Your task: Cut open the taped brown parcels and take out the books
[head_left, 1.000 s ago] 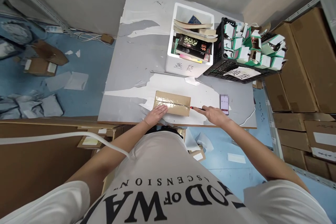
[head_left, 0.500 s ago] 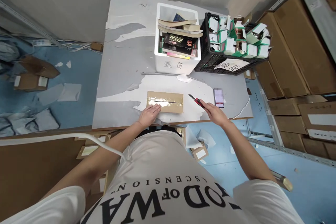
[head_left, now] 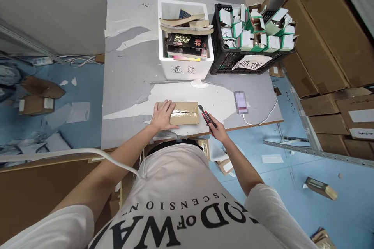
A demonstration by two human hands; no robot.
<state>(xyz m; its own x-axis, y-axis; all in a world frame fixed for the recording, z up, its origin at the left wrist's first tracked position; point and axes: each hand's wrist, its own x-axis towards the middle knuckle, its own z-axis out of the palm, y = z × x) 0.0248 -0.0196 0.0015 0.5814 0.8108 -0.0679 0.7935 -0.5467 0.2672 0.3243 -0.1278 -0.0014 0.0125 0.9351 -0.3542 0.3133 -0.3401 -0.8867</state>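
Observation:
A small brown cardboard box (head_left: 186, 113), sealed with shiny tape, lies flat near the table's front edge. A dark slit or seam runs lengthwise along its top. My left hand (head_left: 164, 116) rests over the box's left end, fingers spread and pressing on it. In my right hand (head_left: 216, 126) is a red and black utility knife (head_left: 208, 118), gripped by its handle. The knife's tip points up and left, close beside the box's right end; whether it touches the cardboard I cannot tell.
Behind the box stand a white foam bin (head_left: 187, 69) of books and a black crate (head_left: 216, 52) packed with small white-green boxes. A phone (head_left: 241, 102) on a white cable (head_left: 264, 121) lies to the right. Shelved cartons (head_left: 318, 46) flank the table (head_left: 125, 70).
My left hand has shifted from the box's front edge to its left end, fingers now spread. My right hand has brought the utility knife left, close to the box's right end.

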